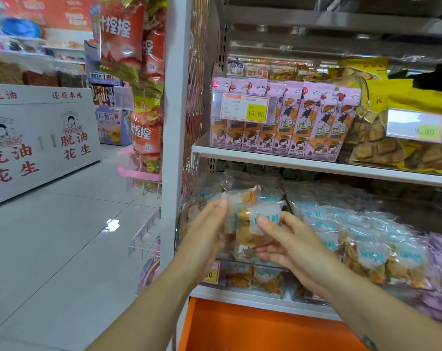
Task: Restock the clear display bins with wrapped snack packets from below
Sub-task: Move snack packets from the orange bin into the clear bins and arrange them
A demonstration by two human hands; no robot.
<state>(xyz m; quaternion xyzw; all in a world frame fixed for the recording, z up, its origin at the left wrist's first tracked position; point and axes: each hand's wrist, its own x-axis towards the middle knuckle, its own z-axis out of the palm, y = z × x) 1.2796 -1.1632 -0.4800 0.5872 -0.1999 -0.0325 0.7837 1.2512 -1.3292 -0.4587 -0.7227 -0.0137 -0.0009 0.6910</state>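
Note:
A clutch of clear-wrapped snack packets (250,224) with white and blue labels and golden-brown pieces inside is held between both hands in front of the lower shelf. My left hand (206,231) presses on their left side, fingers up. My right hand (283,240) grips their right side, thumb on a white label. Behind them stands a clear display bin (240,274) at the shelf's left end, with a few such packets at its bottom. To the right a second clear bin (366,239) is heaped with the same packets.
The upper shelf (265,158) carries a clear bin of pink snack packs (285,120) tagged 15.80 and yellow cookie bags (392,138). An orange panel (252,328) lies below the lower shelf. A white upright (175,122) with hanging red bags (136,72) stands left; grey floor beyond.

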